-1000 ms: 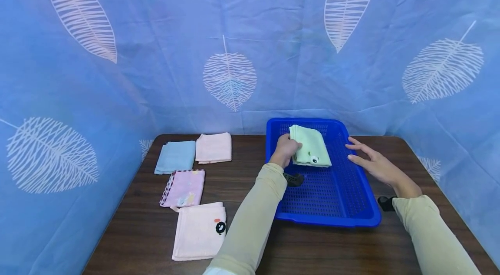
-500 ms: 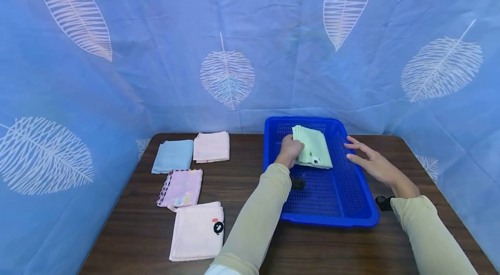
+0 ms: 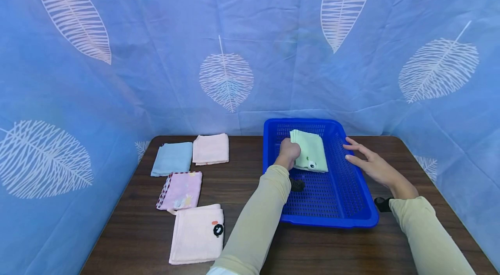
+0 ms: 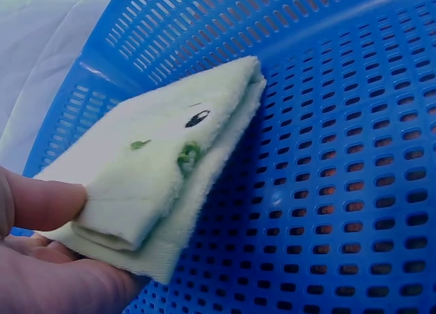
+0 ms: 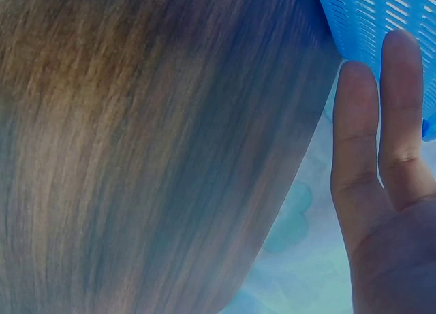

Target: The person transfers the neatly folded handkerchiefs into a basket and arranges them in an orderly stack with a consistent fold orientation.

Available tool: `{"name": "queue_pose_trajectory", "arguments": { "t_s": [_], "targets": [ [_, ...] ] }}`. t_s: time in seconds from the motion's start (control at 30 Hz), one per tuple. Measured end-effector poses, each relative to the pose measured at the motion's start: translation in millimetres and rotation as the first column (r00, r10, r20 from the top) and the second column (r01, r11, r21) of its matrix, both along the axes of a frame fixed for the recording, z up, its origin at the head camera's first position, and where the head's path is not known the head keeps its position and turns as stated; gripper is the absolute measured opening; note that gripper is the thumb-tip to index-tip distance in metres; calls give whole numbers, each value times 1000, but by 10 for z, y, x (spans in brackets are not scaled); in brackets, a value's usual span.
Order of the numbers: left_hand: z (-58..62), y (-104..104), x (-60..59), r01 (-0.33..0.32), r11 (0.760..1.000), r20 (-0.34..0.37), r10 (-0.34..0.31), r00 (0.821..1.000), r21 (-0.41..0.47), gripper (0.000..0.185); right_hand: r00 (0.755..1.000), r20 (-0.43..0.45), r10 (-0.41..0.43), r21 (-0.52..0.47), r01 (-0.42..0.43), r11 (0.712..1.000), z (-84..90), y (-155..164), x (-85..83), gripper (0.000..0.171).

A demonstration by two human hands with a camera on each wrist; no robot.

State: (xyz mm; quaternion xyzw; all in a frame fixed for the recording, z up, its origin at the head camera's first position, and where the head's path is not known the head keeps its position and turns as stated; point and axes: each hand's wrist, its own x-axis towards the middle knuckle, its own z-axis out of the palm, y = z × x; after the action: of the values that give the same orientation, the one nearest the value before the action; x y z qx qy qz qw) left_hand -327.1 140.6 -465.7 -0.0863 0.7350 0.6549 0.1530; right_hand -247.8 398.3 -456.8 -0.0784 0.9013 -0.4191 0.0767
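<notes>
In the head view, a folded light green towel [image 3: 309, 150] with an embroidered eye is inside the blue plastic basket [image 3: 326, 222], toward its back. My left hand [image 3: 288, 153] reaches over the basket's left side and holds the towel by its left edge. The left wrist view shows the thumb [image 4: 51, 203] on top of the folded towel [image 4: 157, 150] and the other fingers under it, with the far end close over the perforated bottom. My right hand [image 3: 376, 168] is by the basket's right rim, fingers extended and spread, gripping nothing; two fingers [image 5: 355, 123] overlap the basket wall in the right wrist view.
On the brown wooden table [image 3: 129, 240], left of the basket, lie a folded blue towel [image 3: 172, 158], a pale pink towel [image 3: 211, 149], a pink checked-edge towel [image 3: 181, 190] and a larger pink towel [image 3: 197, 234] with a face. A blue leaf-print curtain [image 3: 250, 27] hangs behind.
My left hand and the green towel have shifted slightly right and then lower in the basket, the towel now flatter. My right hand has stayed by the right rim.
</notes>
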Motion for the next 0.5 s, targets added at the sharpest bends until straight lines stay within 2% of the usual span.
{"name": "queue_pose_trajectory", "arguments": {
  "t_s": [0.2,0.5],
  "targets": [
    [-21,34,2,-19,999,8,19,1000,-34,33,1000,11,-15,10,15,1000,-5,-11,7,66],
    [0,20,-10,-16,998,33,18,999,-61,47,1000,8,-14,0,14,1000,11,-16,-14,66]
  ]
}}
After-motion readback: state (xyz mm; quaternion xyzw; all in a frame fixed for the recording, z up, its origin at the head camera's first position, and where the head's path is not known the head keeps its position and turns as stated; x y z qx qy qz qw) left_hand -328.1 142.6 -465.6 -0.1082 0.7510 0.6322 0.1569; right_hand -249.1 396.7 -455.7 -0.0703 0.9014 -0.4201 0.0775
